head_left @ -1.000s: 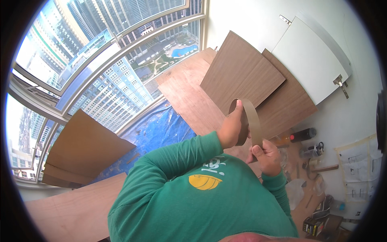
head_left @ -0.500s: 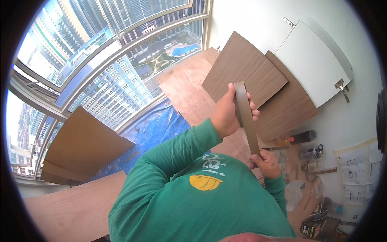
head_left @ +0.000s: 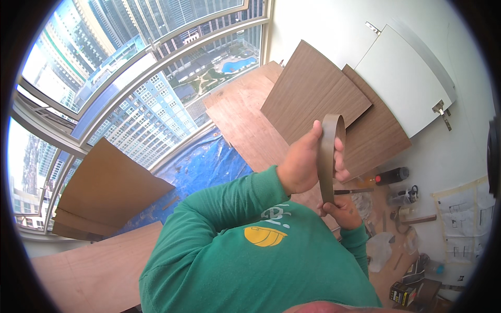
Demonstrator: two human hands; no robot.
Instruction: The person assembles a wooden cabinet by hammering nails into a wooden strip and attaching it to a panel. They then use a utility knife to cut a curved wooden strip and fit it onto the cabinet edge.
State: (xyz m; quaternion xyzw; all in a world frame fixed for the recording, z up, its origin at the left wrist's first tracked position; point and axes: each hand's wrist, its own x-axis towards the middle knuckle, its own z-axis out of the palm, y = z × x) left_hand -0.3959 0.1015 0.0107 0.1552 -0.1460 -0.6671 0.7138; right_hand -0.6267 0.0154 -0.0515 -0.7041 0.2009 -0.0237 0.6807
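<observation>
A narrow brown strip of edge banding (head_left: 326, 159), bent over into a loop at its top, stands in front of my chest between both hands. My left hand (head_left: 301, 164) is curled around the loop's upper part, thumb up on one side and fingertips showing past the other. Low on the strip, my right hand (head_left: 342, 211) pinches it between thumb and fingers. Just beyond the loop lean two wood-grain panels, the upper one (head_left: 318, 88) overlapping the lower one (head_left: 383, 138). A thin dark-handled tool (head_left: 355, 191) lies past my right hand.
A white door panel (head_left: 399, 78) with metal hinges leans on the right wall. Bare plywood (head_left: 245, 112) and a blue tarp (head_left: 203, 159) lie toward the windows. A brown board (head_left: 107, 188) leans at left. Bottles, including a black one (head_left: 392, 176), and a small box (head_left: 403, 295) clutter the right.
The strip's loop has shifted right and slightly down and turned, opening wider. My left hand has moved right with it; the right hand keeps its pinch almost in place.
</observation>
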